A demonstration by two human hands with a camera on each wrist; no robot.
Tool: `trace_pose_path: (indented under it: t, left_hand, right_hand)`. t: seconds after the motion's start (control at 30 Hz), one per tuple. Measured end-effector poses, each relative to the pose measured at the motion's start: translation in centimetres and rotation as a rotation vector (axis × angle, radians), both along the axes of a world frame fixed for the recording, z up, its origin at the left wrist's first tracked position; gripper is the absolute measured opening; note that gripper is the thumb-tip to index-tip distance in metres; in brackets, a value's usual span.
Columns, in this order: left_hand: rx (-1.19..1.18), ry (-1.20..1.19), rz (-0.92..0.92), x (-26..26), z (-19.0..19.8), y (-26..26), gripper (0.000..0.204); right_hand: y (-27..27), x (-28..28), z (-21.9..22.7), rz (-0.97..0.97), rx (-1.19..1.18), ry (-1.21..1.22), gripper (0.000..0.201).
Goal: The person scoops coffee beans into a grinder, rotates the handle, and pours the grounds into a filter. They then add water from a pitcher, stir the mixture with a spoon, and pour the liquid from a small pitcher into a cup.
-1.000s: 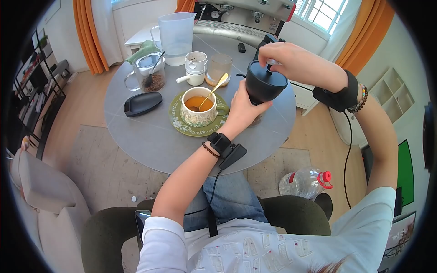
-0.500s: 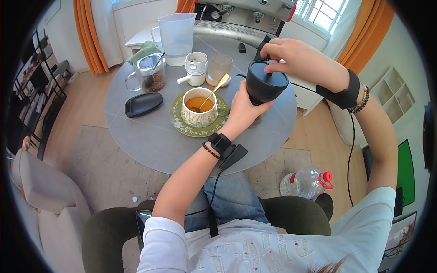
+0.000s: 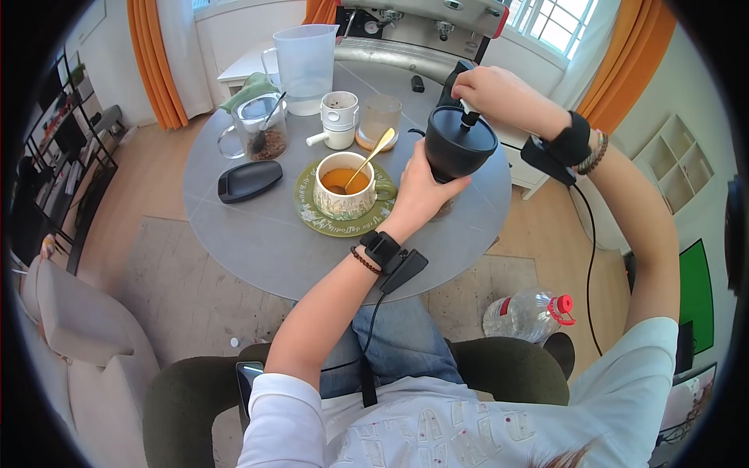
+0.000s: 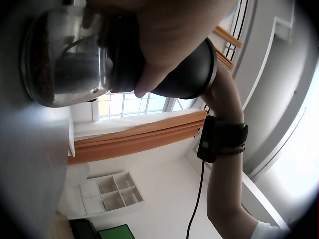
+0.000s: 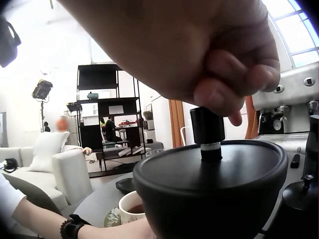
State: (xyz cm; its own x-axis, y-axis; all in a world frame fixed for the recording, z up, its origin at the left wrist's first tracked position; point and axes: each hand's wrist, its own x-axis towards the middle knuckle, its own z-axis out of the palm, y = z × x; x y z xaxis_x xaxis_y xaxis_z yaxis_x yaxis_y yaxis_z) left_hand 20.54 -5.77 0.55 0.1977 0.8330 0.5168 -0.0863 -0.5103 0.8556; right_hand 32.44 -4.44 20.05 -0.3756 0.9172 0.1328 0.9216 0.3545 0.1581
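A black hand coffee grinder (image 3: 460, 152) stands at the right side of the round table, its glass base (image 4: 62, 87) holding brown grounds in the left wrist view. My left hand (image 3: 421, 191) grips the grinder around its narrow middle, thumb along the near side. Above the lid, my right hand (image 3: 509, 100) curls its fingers at the top of the upright shaft (image 5: 208, 127). The part inside those fingers is mostly hidden. Left of my left hand, a patterned cup (image 3: 343, 204) of amber drink with a gold spoon (image 3: 378, 148) sits on a green saucer (image 3: 310, 214).
A black oval dish (image 3: 250, 182), a glass mug (image 3: 269, 140) of brown bits, a clear pitcher (image 3: 304, 66), a white ceramic pot (image 3: 338, 121) and a tumbler (image 3: 380, 117) stand on the table (image 3: 250, 249). An espresso machine (image 3: 421, 27) is behind. A water bottle (image 3: 527, 316) lies on the floor.
My right hand has shifted around over the lid, and its wrist is now lower and further left, showing more of the shaft. My left hand keeps its grip on the coffee grinder.
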Motion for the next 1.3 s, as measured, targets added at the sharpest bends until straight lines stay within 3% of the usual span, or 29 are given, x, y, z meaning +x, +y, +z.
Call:
trace_pose_path:
  t: [0.07, 0.1, 0.2, 0.33, 0.47, 0.63, 0.83, 0.93, 1.3]
  left_hand:
    - [0.005, -0.009, 0.000, 0.0, 0.0, 0.1, 0.076]
    - [0.011, -0.002, 0.005, 0.0, -0.1, 0.1, 0.077]
    - [0.021, 0.001, 0.017, 0.1, -0.1, 0.1, 0.077]
    - [0.012, -0.011, 0.013, 0.1, 0.0, 0.1, 0.077]
    - [-0.024, 0.040, -0.003, -0.1, 0.2, -0.2, 0.077]
    - [-0.006, 0.020, 0.007, 0.0, 0.1, -0.1, 0.075]
    - [0.002, -0.003, 0.012, 0.0, 0.1, -0.2, 0.075]
    - [-0.011, -0.020, -0.005, 0.2, 0.0, -0.1, 0.076]
    - [-0.036, -0.009, -0.062, -0.3, 0.5, -0.2, 0.075]
  right_hand:
    - [-0.4, -0.6, 1.8, -0.181, -0.308, 0.151, 0.026]
    - [-0.4, -0.1, 1.9, -0.115, -0.345, 0.194, 0.027]
    - [-0.9, 1.7, 1.2, 0.358, -0.015, -0.155, 0.031]
    - [-2.6, 1.8, 1.7, 0.352, -0.308, 0.032, 0.034]
    - [-1.8, 1.9, 1.9, 0.432, -0.211, -0.050, 0.033]
    - [-0.7, 2.8, 1.8, 0.565, -0.084, -0.146, 0.046]
    - [0.0, 3.3, 0.1, 0.553, 0.152, -0.201, 0.053]
    - [-2.4, 1.4, 0.1, 0.219, 0.230, -0.441, 0.067]
    - [-2.2, 1.4, -0.6, 0.075, 0.150, -0.297, 0.065]
